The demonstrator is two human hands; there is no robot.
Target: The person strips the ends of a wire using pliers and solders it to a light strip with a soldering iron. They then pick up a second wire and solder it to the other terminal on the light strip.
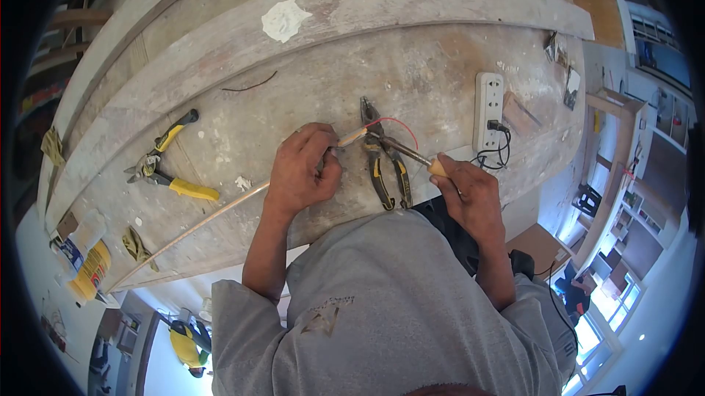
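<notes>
My left hand (303, 166) is closed around a long, narrow, pale coppery strip (213, 216), pinching it near its upper right end. From that end a thin red wire (405, 125) curves off to the right. In my right hand (472, 194) is a soldering iron (416, 155), gripped by its light wooden handle. Its metal shaft points up and left, the tip right at the strip's end and the wire. Under this spot lie combination pliers (388, 176) with black and yellow handles, their jaws pointing away from me; strip end and iron overlap them in this view.
A white power strip (483, 99) with a black plug stands on the worn table (308, 73), at right. Yellow-handled snips (158, 165) lie at left, near a bottle (88, 231) and a yellow container (92, 271). Long curved boards (411, 0) cross the far side. Other people are in the background.
</notes>
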